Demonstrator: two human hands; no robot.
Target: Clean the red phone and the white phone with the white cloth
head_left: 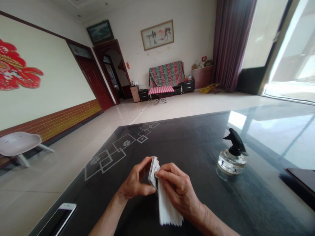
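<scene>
Closest lettering I can get on my feed is on the clear, squat round glass spray bottle with the black trigger top [231,161], over on the right: one dark letter, maybe an E or an L, then an X. On the far wall, the wide white picture in a brownish frame [157,35] has dark Chinese characters. Biggest looks like 静 to me, rest are too tiny. The big red, gold-striped cutout [18,67] on the left wall might be a character too, but it's cropped.

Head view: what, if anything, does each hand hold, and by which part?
The left hand holds a white phone-like device by its edges; the right hand pinches a white cloth by its upper end, against the device.
</scene>
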